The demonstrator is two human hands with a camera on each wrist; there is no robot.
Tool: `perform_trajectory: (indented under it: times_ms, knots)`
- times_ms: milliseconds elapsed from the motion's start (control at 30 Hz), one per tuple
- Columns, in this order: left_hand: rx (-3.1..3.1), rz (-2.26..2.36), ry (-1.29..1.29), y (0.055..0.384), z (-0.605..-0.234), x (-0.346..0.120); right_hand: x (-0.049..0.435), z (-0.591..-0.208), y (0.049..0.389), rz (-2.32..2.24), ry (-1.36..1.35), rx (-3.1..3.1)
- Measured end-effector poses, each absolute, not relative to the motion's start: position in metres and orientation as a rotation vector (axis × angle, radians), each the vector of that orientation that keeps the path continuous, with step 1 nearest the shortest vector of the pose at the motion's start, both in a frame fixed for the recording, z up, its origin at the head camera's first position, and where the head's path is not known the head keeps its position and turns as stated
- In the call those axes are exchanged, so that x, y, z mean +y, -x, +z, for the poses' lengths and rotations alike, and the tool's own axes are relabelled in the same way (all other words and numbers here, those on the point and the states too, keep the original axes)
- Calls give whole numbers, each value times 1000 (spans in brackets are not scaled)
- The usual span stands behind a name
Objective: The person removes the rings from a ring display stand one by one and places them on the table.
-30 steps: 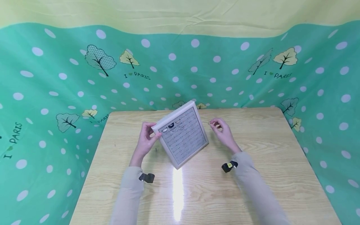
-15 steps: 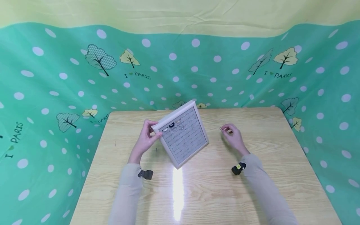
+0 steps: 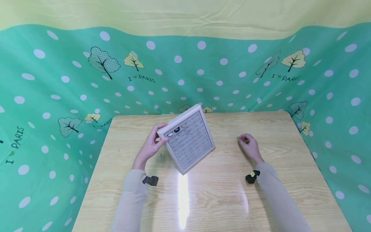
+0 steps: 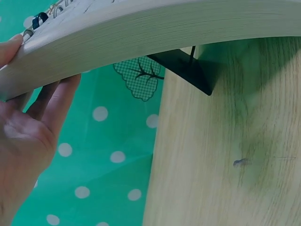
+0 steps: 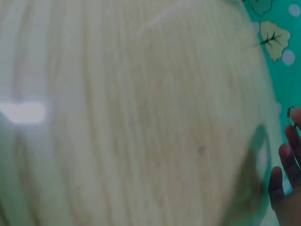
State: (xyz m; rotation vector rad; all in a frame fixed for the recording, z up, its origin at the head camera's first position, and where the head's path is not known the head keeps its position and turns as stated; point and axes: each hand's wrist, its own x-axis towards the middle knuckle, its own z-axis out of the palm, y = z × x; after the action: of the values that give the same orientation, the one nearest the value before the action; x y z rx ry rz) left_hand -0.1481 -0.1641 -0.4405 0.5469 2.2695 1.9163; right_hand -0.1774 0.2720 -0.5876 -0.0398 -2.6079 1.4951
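A grey ring display tray (image 3: 192, 146) with a pale frame leans tilted on the table, turned cornerwise. Its left corner is gripped by my left hand (image 3: 149, 146), thumb on the front face and fingers behind. Several rings sit in the slots near that corner, among them a dark ring (image 3: 177, 129); the other slots in view hold nothing. Well to the right of the tray, my right hand (image 3: 250, 146) pinches a small ring (image 5: 289, 114) between thumb and index finger, its band dark and patterned in the right wrist view.
Beneath the tray, a black support leg (image 4: 188, 73) shows in the left wrist view. The wooden table (image 3: 220, 193) carries a bright glare streak. Green dotted cloth (image 3: 162, 74) walls in the back and both sides.
My right hand has moved right and back towards me, away from the tray, carrying the ring. The left hand and the tray have hardly moved.
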Motion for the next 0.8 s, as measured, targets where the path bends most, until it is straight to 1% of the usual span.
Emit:
perform_trajectory:
  times_ms: [400,800]
  knots:
    - [2305,1933,-563,150,-442,-163,282,-598,175,1437,31,-2612]
    - [2347,1926,-529,150,-441,-163,282,-610,181,1325,-114,-2543]
